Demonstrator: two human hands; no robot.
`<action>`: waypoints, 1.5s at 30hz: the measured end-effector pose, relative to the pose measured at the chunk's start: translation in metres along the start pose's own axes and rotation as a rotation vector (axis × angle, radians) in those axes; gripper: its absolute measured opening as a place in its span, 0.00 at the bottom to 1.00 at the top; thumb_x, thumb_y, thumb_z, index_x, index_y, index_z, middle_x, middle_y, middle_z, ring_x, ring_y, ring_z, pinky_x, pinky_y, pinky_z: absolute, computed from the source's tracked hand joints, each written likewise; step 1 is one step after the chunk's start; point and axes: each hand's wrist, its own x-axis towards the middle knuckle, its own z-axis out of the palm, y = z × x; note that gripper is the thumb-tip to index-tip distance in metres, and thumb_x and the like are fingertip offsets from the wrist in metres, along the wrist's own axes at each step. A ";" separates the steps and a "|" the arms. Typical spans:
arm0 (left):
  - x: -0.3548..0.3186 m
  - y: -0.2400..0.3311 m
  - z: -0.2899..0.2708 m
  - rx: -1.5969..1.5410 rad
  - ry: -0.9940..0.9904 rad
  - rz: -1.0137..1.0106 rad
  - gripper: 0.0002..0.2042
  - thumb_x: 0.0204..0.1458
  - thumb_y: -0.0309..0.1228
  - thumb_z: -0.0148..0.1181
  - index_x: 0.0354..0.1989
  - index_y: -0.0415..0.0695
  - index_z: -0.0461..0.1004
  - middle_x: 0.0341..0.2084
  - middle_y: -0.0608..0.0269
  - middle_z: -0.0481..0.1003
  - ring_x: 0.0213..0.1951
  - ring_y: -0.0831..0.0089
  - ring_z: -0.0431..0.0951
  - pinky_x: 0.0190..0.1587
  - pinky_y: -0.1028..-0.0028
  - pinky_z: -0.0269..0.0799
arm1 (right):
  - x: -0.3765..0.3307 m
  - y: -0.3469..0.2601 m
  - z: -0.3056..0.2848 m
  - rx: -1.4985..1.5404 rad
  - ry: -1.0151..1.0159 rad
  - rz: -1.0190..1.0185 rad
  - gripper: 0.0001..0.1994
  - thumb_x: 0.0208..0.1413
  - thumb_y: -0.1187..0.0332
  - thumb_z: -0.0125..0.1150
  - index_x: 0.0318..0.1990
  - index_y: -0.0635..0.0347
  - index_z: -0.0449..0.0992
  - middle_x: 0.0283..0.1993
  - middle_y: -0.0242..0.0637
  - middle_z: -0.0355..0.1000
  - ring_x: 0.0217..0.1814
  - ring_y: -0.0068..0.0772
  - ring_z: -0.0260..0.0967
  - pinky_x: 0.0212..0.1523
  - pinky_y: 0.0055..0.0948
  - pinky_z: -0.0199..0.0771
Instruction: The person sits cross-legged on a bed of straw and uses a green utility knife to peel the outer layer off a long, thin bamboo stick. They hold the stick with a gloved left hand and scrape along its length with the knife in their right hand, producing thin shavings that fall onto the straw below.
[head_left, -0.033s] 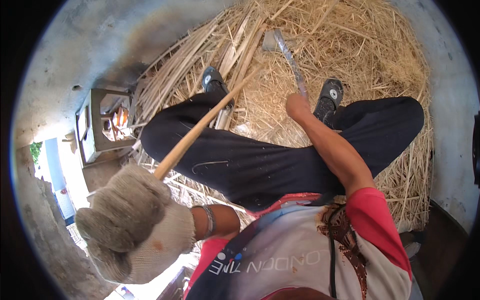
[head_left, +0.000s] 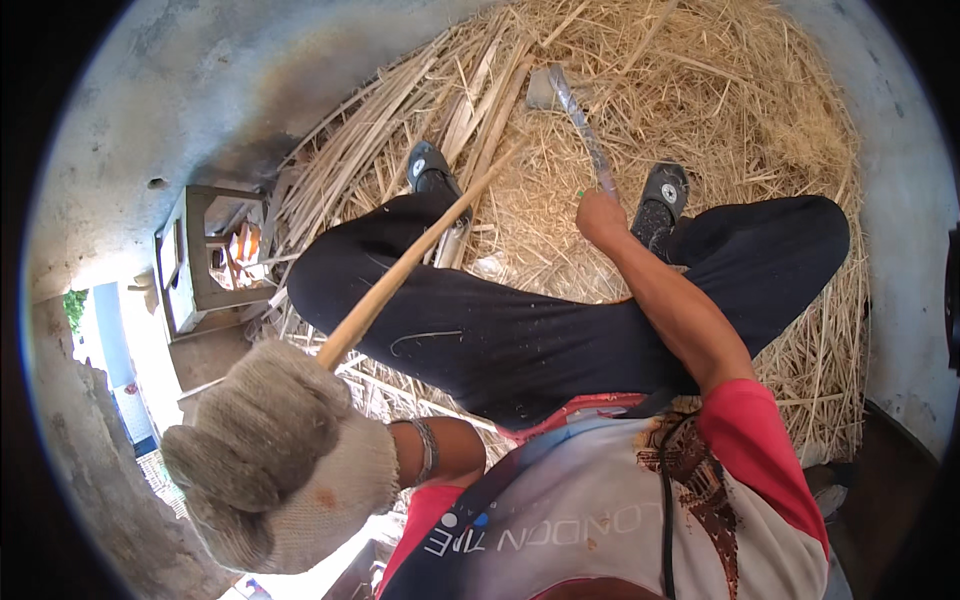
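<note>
My left hand [head_left: 275,455], in a thick knitted work glove, is closed round the near end of a long peeled wooden stick [head_left: 400,272]. The stick slants up and away over my left leg, its thin tip above the straw. My bare right hand [head_left: 602,218] grips the near end of a hatchet-like tool [head_left: 580,118] with a straight, mottled silver-grey shaft. A flat grey piece [head_left: 541,90] shows at the tool's far end, resting by the straw; whether it belongs to the tool, I cannot tell. Tool and stick are apart.
Straw and shavings [head_left: 720,90] cover the ground, with long split strips [head_left: 410,95] piled at the far left. My sandalled feet [head_left: 662,190] rest among them. A small wooden frame [head_left: 195,250] stands at left by a grey wall [head_left: 130,130]. Another wall [head_left: 915,300] curves along the right.
The whole view has shifted very slightly, and my gloved left hand sits a little farther right and nearer. Both hands keep their holds.
</note>
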 end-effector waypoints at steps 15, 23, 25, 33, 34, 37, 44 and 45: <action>0.004 0.006 -0.035 -0.351 -0.416 -0.198 0.26 0.59 0.46 0.47 0.48 0.28 0.71 0.36 0.48 0.73 0.31 0.67 0.76 0.28 0.71 0.75 | 0.041 -0.006 0.000 -0.184 -0.053 0.062 0.10 0.61 0.68 0.54 0.42 0.66 0.72 0.29 0.51 0.78 0.33 0.50 0.79 0.35 0.48 0.79; -0.014 0.013 0.025 -0.073 0.132 -0.058 0.24 0.57 0.44 0.50 0.45 0.31 0.72 0.26 0.59 0.71 0.20 0.71 0.71 0.21 0.74 0.71 | 0.006 -0.068 -0.084 0.236 -0.039 -0.126 0.16 0.66 0.60 0.46 0.45 0.65 0.72 0.34 0.56 0.77 0.39 0.56 0.78 0.40 0.54 0.75; -0.011 0.012 0.020 -0.128 0.057 -0.077 0.23 0.57 0.44 0.50 0.44 0.32 0.73 0.26 0.60 0.71 0.20 0.72 0.71 0.21 0.74 0.71 | -0.007 -0.093 -0.097 0.384 -0.021 -0.235 0.17 0.68 0.58 0.45 0.44 0.65 0.71 0.29 0.58 0.74 0.33 0.60 0.74 0.38 0.55 0.71; -0.007 0.007 0.010 -0.254 -0.104 -0.117 0.20 0.56 0.44 0.51 0.39 0.36 0.74 0.24 0.61 0.71 0.19 0.72 0.71 0.20 0.73 0.70 | 0.002 -0.099 -0.060 0.249 -0.038 -0.312 0.17 0.67 0.59 0.47 0.44 0.67 0.71 0.27 0.58 0.74 0.32 0.63 0.74 0.32 0.53 0.71; -0.007 0.007 0.007 -0.279 -0.130 -0.135 0.19 0.55 0.44 0.51 0.38 0.36 0.74 0.24 0.61 0.71 0.19 0.72 0.71 0.20 0.73 0.70 | 0.007 -0.089 -0.050 0.176 -0.052 -0.287 0.17 0.67 0.60 0.48 0.44 0.68 0.72 0.28 0.58 0.75 0.33 0.61 0.75 0.32 0.52 0.72; 0.005 -0.002 -0.006 -0.359 -0.210 -0.179 0.18 0.55 0.44 0.51 0.36 0.38 0.75 0.23 0.61 0.70 0.19 0.73 0.71 0.20 0.72 0.70 | 0.040 0.027 -0.003 -0.075 -0.066 0.085 0.16 0.62 0.65 0.51 0.50 0.67 0.72 0.34 0.56 0.78 0.37 0.56 0.78 0.37 0.47 0.78; 0.003 0.010 0.035 -0.388 -0.046 -0.322 0.15 0.54 0.43 0.51 0.29 0.42 0.75 0.20 0.64 0.68 0.17 0.74 0.68 0.19 0.73 0.66 | 0.021 -0.047 -0.048 0.335 0.036 -0.022 0.19 0.67 0.58 0.44 0.52 0.66 0.71 0.38 0.61 0.76 0.42 0.62 0.75 0.45 0.51 0.74; 0.004 0.010 0.036 -0.377 -0.034 -0.327 0.15 0.54 0.42 0.52 0.29 0.42 0.75 0.20 0.63 0.68 0.17 0.74 0.68 0.19 0.74 0.67 | 0.015 -0.069 -0.067 0.459 -0.023 -0.074 0.20 0.67 0.57 0.44 0.49 0.67 0.72 0.37 0.62 0.75 0.42 0.64 0.75 0.46 0.52 0.73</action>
